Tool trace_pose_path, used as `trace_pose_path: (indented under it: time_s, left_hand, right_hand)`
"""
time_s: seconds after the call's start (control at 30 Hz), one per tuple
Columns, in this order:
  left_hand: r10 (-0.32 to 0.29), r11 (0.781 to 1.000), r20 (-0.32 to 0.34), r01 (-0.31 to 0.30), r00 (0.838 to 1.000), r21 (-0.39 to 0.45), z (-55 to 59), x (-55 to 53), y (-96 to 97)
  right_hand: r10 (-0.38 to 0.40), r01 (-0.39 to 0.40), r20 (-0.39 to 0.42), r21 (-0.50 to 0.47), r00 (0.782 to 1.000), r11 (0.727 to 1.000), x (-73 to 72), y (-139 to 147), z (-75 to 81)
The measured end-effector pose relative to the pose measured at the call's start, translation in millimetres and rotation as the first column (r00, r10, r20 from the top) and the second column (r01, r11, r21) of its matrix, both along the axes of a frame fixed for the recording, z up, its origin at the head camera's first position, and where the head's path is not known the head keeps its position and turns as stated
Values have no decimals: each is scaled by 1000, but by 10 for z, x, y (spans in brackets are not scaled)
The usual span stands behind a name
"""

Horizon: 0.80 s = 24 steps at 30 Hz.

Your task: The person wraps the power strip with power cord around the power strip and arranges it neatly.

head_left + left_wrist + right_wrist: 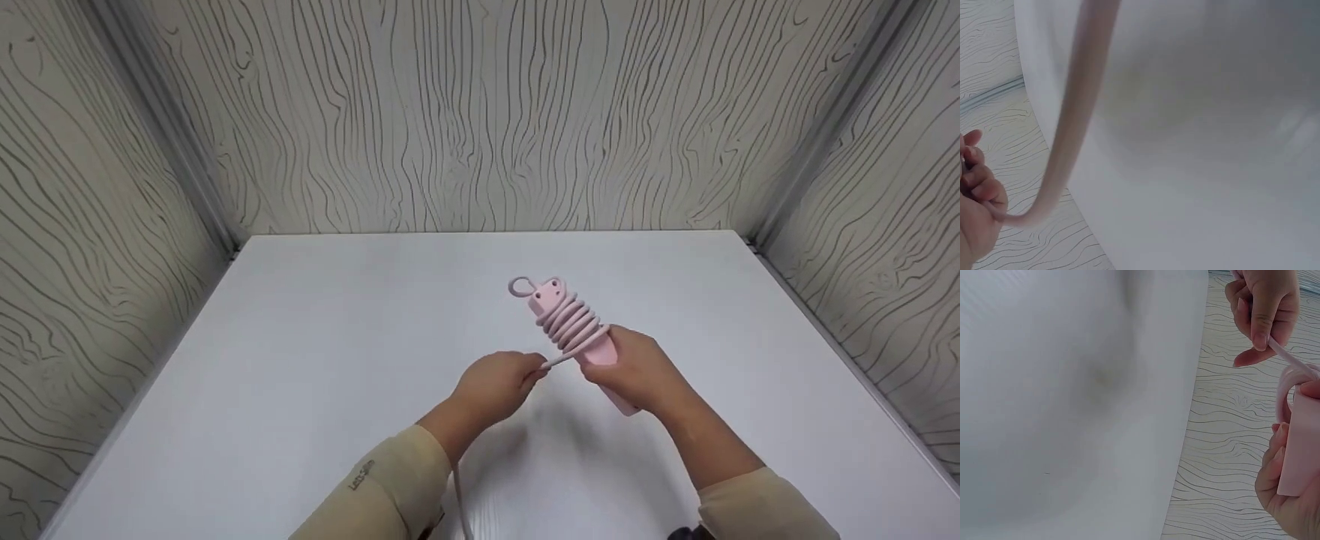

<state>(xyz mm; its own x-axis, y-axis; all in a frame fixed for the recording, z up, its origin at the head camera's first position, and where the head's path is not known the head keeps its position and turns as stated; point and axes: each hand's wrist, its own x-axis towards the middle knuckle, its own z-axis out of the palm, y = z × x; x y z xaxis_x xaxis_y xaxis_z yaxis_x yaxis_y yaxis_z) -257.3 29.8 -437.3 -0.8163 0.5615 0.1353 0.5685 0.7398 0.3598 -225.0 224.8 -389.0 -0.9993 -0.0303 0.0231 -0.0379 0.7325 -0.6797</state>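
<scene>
A pink power strip is held tilted above the white table, its sockets showing at the upper end. Several turns of its pink cord wrap around the body, and a small loop of cord sticks out at the top. My right hand grips the lower part of the strip. To its left, my left hand pinches the cord between thumb and fingers, and the stretch up to the strip is taut. In the left wrist view the loose cord trails from the left hand.
The white table lies under both hands. Wood-grain panels stand at the back and both sides, with grey metal posts in the corners. A dark object shows at the bottom edge beside the right sleeve.
</scene>
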Motion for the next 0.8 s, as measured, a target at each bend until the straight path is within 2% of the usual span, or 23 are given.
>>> trace_pose_path:
  time_s: [0.07,0.17,0.27,0.4,0.53,0.6,0.67,0.73,0.8]
  left_hand:
    - [-19,1000,-13,19,1000,-10,14,-53,10]
    - [-64,997,1,64,998,-33,29,-144,23]
    - [-114,992,83,117,990,-38,51,-236,24]
    - [-177,983,214,184,961,-14,129,-345,6]
    - [-204,978,313,204,928,33,237,-420,-24]
    - [-228,974,363,207,903,96,279,-447,-38]
    - [-280,956,411,215,868,197,317,-463,-47]
    - [-338,931,464,220,819,291,360,-463,-40]
    - [-412,894,504,232,759,383,458,-419,-40]
  right_hand:
    - [1,-1,-2,-6,1000,1000,0,18,1]
    - [10,-10,-14,-7,1000,1000,0,37,3]
    - [37,-37,-30,8,999,999,0,45,6]
    - [93,-92,-71,15,993,996,7,48,20]
    - [164,-168,-132,-16,978,986,18,55,47]
    - [203,-209,-162,-21,966,978,27,56,68]
    - [253,-261,-188,-21,949,965,40,55,95]
    - [309,-319,-202,-17,929,948,68,36,150]
    - [367,-379,-212,-16,906,925,82,22,185]
